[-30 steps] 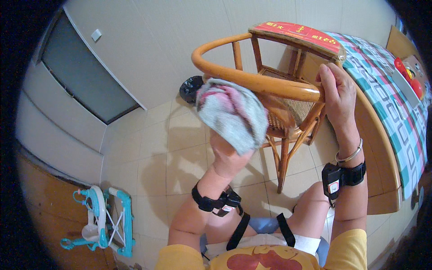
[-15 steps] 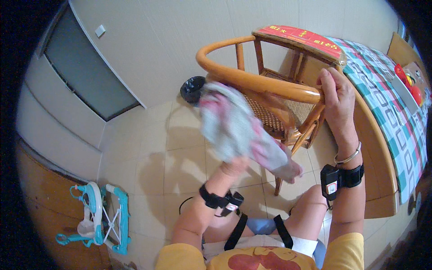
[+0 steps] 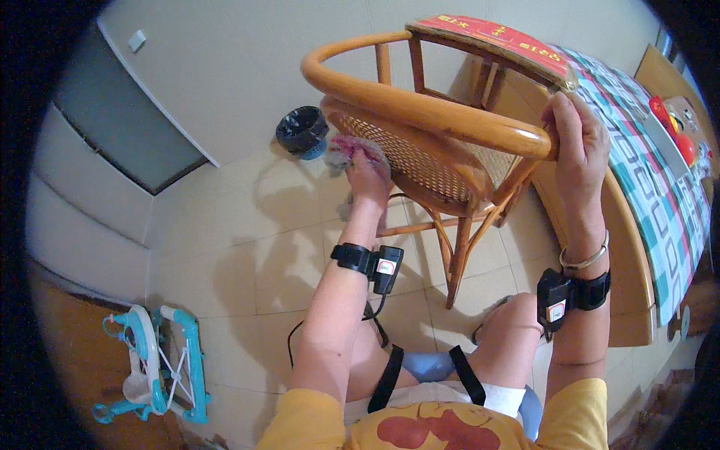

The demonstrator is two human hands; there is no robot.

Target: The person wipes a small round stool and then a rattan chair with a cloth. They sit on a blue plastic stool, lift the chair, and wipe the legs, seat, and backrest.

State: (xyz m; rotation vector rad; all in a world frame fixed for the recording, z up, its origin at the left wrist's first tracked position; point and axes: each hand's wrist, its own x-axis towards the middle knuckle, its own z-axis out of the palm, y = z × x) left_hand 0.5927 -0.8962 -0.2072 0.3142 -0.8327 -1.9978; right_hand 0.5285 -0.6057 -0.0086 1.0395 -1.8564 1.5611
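A rattan high chair (image 3: 442,116) with a woven back stands in front of me, its curved wooden rail toward me and a red tray board (image 3: 499,43) on its far side. Bunched in my left hand (image 3: 367,176) is a grey and pink cloth (image 3: 346,150), held near the left edge of the woven panel; whether it touches the panel I cannot tell. My right hand (image 3: 581,139) is closed around the right end of the rail, its fingers partly hidden behind the wood.
Beyond my left hand a black-lined bin (image 3: 302,131) stands by the wall. A turquoise and white baby walker (image 3: 154,367) is at the lower left. To the right is a bed (image 3: 637,165) with a checked cover, bearing a white box (image 3: 666,139) with red items.
My left hand has moved forward and the cloth, spread and swinging before, is now bunched near the chair back. The chair appears slightly shifted and turned; my right hand keeps its hold.
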